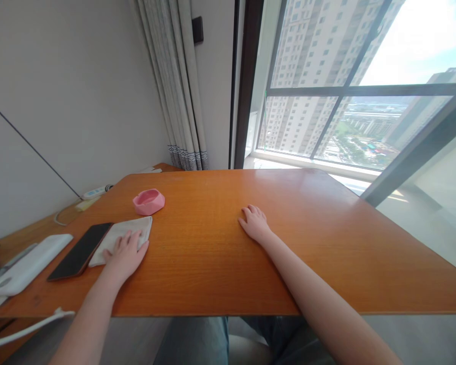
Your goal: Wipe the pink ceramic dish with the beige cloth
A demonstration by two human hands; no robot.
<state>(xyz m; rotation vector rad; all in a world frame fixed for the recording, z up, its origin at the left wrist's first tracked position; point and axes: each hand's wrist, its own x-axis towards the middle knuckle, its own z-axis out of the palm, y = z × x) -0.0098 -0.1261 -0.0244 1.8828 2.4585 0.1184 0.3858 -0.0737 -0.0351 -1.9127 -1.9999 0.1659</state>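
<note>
My left hand (126,252) lies flat with its fingers spread on a folded white cloth (144,226) at the left of the wooden table (213,263). Just left of the cloth, and close against it, is a black smartphone (79,252) lying flat. Beyond the cloth stands a pink angular ashtray (149,202), apart from the hand. My right hand (255,223) rests palm down on the tabletop near the middle, fingers a little apart, holding nothing.
A white power bank (28,264) with a cable lies at the table's left edge. Behind it, a power strip (95,192) sits by the wall. A grey curtain (175,91) hangs beyond the far edge, and a large window (327,126) is at the right.
</note>
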